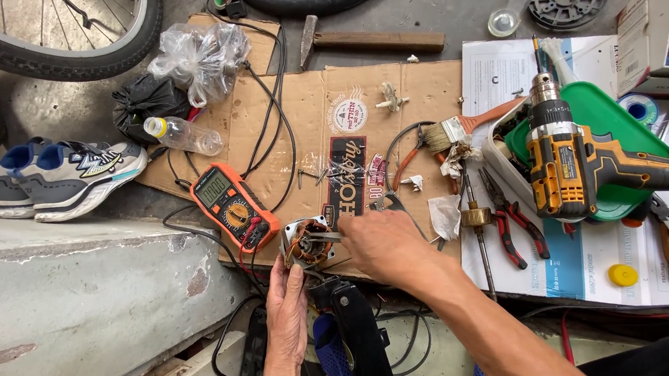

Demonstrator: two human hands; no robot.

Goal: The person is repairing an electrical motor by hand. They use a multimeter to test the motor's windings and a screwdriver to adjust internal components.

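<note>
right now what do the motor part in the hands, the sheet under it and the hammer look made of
Motor part, steadied by the left hand: grey bare metal shell, coppery windings inside, probably copper wire. The right hand pokes a thin shiny tool into it, likely steel. Sheet: brown matte cardboard, creased and stained. Hammer: dull dark metal head, handle seemingly worn wood.

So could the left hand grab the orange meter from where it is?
Probably yes. The left hand holds the motor part, and the orange multimeter lies just beside it on the cardboard, uncovered. It would need to let go first.
</note>
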